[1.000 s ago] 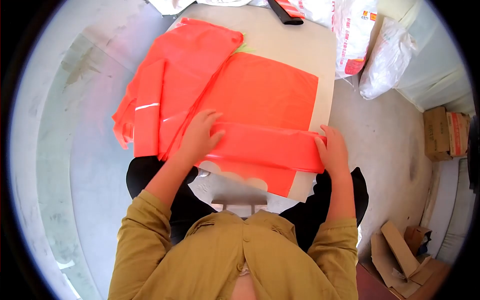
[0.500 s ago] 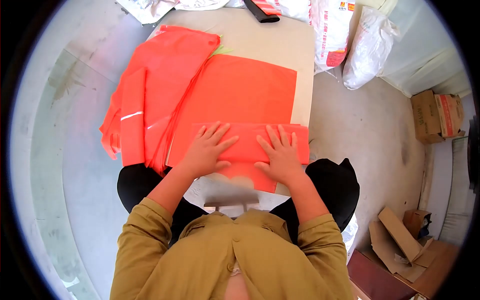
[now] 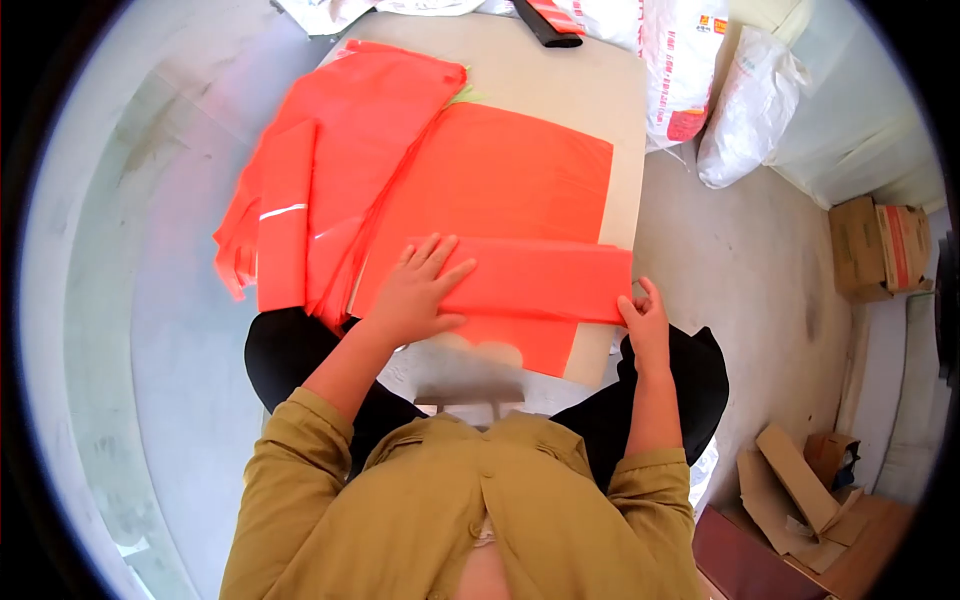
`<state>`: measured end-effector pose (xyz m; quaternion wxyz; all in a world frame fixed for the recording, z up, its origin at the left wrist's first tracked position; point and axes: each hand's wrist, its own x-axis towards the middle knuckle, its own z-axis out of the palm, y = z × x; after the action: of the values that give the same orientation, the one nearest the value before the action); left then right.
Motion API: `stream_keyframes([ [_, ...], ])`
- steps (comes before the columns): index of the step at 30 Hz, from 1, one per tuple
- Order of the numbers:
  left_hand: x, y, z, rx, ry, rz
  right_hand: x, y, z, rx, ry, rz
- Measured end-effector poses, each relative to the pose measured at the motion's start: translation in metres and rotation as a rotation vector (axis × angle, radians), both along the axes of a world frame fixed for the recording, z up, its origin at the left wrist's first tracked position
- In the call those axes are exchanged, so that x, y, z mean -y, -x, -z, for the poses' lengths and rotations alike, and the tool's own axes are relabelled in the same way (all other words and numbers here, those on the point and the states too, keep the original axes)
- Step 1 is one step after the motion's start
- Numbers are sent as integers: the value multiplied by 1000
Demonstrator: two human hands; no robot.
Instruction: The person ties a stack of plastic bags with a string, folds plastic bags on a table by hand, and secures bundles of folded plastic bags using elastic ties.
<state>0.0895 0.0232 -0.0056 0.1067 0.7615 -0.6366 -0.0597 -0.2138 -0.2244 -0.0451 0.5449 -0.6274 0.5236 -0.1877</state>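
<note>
A folded strip of red plastic (image 3: 540, 282) lies across the near part of a flat red plastic sheet (image 3: 500, 180). My left hand (image 3: 415, 298) rests palm down with its fingers spread on the strip's left end. At the strip's right end, my right hand (image 3: 646, 318) holds the lower corner by the thumb and fingers. More red plastic (image 3: 365, 120) is heaped in layers on the left, with a narrow folded red piece (image 3: 285, 225) on it that bears a white line. All of this lies on a beige board (image 3: 625, 200).
A black and red object (image 3: 550, 28) lies at the board's far edge. White printed sacks (image 3: 680, 70) and a white bag (image 3: 750, 110) stand beyond on the right. Cardboard boxes (image 3: 862, 250) and opened cardboard (image 3: 790, 500) are further right. My knees are under the board's near edge.
Half a second ago both hands lay flat on the strip. My right hand has since moved right and taken hold of the strip's end; my left hand stays on the left part.
</note>
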Motion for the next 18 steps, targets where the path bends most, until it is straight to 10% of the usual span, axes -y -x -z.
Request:
stream_keyframes([
  [10, 13, 26, 24, 73, 192, -5, -23, 3, -46, 632, -504, 72],
  [18, 18, 27, 18, -226, 247, -14, -50, 4, -98, 774, -378, 28],
])
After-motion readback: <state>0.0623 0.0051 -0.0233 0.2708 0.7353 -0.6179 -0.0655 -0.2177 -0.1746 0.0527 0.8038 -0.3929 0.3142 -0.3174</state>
